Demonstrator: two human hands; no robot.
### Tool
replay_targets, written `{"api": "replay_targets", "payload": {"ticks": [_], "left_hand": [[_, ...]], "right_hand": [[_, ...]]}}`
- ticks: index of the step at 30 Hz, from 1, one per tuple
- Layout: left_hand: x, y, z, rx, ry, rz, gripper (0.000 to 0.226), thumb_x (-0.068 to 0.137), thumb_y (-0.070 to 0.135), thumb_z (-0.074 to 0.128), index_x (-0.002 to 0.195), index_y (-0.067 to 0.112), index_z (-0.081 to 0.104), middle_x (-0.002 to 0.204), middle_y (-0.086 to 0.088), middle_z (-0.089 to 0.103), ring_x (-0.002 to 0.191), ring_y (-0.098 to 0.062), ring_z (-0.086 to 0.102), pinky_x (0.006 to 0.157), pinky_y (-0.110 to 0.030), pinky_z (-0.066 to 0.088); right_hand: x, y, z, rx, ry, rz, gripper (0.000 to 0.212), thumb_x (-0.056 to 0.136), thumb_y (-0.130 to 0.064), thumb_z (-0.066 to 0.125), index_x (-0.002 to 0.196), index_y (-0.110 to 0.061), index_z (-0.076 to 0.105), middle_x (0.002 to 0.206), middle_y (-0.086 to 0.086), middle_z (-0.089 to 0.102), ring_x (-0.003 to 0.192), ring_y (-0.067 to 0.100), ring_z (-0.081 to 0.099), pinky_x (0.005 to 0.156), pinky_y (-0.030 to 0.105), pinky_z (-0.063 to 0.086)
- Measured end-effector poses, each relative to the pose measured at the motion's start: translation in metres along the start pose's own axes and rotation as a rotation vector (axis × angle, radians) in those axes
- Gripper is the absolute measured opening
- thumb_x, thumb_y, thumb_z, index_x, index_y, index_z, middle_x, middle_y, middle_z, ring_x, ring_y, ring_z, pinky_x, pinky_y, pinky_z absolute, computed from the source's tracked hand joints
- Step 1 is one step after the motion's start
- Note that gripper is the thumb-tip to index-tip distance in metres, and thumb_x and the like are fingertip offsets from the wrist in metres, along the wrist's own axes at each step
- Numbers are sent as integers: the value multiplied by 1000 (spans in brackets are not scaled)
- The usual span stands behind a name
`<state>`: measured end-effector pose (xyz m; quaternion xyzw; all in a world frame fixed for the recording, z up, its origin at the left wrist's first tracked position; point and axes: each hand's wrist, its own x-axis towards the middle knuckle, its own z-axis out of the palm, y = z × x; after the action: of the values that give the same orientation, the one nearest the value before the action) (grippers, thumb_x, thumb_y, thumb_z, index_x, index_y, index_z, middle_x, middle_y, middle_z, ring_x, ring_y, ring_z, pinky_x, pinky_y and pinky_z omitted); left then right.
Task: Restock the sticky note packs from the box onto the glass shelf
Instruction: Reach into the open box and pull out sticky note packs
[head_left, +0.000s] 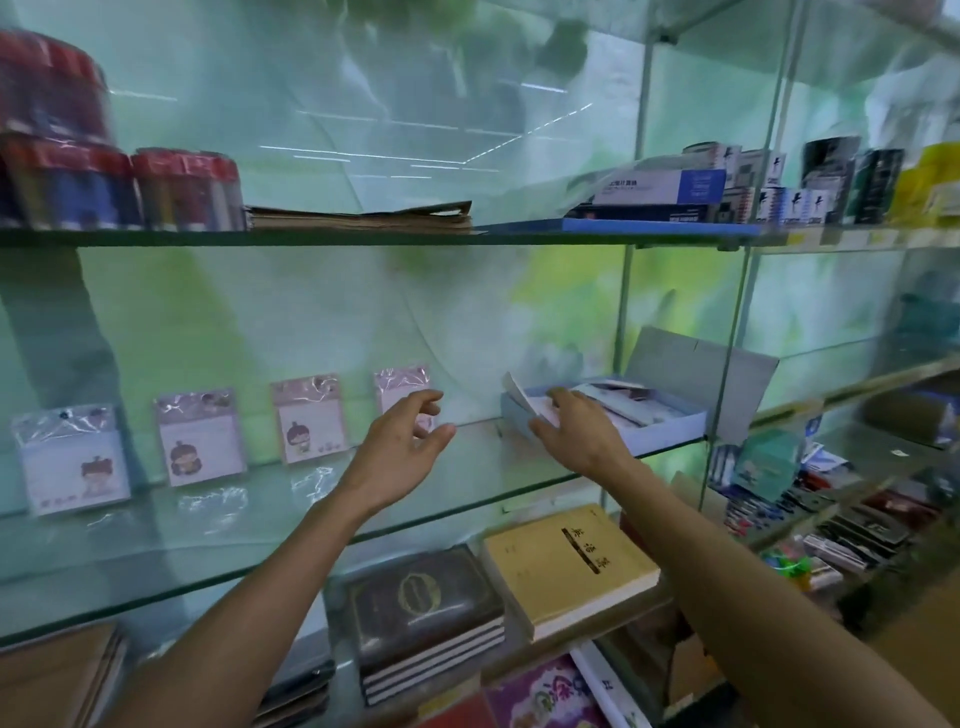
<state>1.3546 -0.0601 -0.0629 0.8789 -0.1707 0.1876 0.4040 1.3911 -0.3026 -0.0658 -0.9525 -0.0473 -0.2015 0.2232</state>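
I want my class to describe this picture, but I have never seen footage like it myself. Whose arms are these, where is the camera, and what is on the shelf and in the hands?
There is no machine here: the camera sits on a person's head, looking forward and down, so both bare arms are theirs. They face a glass shelf. Four sticky note packs stand in a row along its back. At the shelf's right end lies an open box. The right hand reaches into it and grips a pack by its edge. The left hand hovers open and empty near the fourth pack. Notebooks lie on the shelf below.
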Motion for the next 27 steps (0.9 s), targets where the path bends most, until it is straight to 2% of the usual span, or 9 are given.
{"api": "replay_targets", "payload": {"ticks": [5,9,11,13,16,17,20,24,27], "left_hand": [[15,-10,9,-65,47,-24,39,95,34,58,132,28,50,121,10,61,94,-4,64,67,-8,42],[23,-21,12,-85,59,-37,34,94,33,59,127,31,53,117,13,62,91,-4,65,63,-3,42],[27,-26,11,-97,64,-43,33,94,30,60,127,31,54,116,13,63,90,-5,65,62,-2,42],[31,-28,11,-131,63,-55,31,94,29,60,125,30,55,114,12,64,89,-7,66,66,-7,47],[38,-30,9,-240,75,-98,25,94,29,60,120,28,59,108,9,65,84,-11,69,79,-32,59],[40,-29,8,-277,81,-113,24,95,29,59,119,27,60,108,6,66,83,-12,71,79,-34,60],[48,-29,5,-384,95,-153,21,96,26,58,116,21,61,107,-4,67,82,-16,72,67,-24,58],[55,-26,0,-581,105,-233,16,97,23,56,107,12,62,92,-18,68,64,-22,66,61,-31,56],[56,-26,-5,-650,95,-264,25,98,27,55,112,6,58,75,-16,67,58,-25,61,58,-36,54]], "right_hand": [[44,0,16,5,10,5,56,94,-43,49,137,-7,44,136,17,53,123,36,50,98,44,44],[65,0,30,-89,22,-16,36,95,-33,45,114,-4,56,115,22,63,105,39,59,79,39,47],[73,2,36,-95,40,-4,31,97,-31,42,100,-6,58,106,22,66,96,39,62,68,36,43],[78,4,38,-67,67,6,26,97,-27,41,86,-9,57,97,22,67,89,39,63,64,34,40],[80,-1,33,-14,162,-5,23,95,-21,43,77,-10,50,86,18,65,81,38,61,58,33,38],[82,-4,31,23,210,-21,23,95,-20,43,78,-8,53,84,17,65,79,37,59,57,34,39],[85,-18,21,239,294,-80,24,94,-18,46,87,-4,63,80,14,67,73,33,60,61,37,45],[84,-33,18,602,122,-21,23,91,-19,57,88,2,66,77,14,66,66,23,53,64,32,43],[77,-44,26,772,-7,-49,16,90,-17,62,87,-3,69,84,18,70,70,16,56,66,32,44]]}}
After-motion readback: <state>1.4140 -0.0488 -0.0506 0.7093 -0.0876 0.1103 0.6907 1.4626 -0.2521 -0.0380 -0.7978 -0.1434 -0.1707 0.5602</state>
